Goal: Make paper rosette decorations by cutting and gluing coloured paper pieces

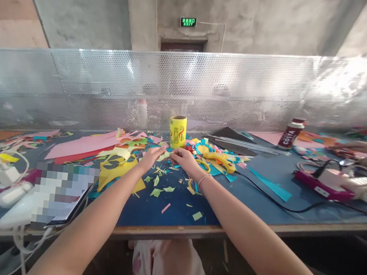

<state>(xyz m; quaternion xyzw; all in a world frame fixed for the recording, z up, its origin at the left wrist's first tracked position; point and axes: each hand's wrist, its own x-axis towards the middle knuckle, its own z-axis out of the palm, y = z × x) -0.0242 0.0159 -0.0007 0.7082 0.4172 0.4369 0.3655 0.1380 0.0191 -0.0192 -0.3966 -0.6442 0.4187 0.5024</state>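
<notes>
Both hands meet over the paper scraps in the middle of the table, just in front of an upright yellow tape-roll tube (178,132). My left hand (151,157) is closed, its fingertips together beside a small pale green paper scrap (164,156). Facing it, my right hand (187,162) is closed in a pinch. What either hand grips is too small to make out. To the right of my right hand lies a yellow glue gun (218,160) with a black cord. Yellow cut-out paper (118,172) lies left of my left hand, and loose green scraps (156,192) are scattered below.
Pink paper sheets (83,144) lie at the left, near a phone or tablet (73,204) and white cables. A brown bottle (291,134), clear sticks (245,144) and a purple power strip (322,185) are at the right. Another person's hand (358,146) reaches in there. A perforated metal screen (109,89) stands behind.
</notes>
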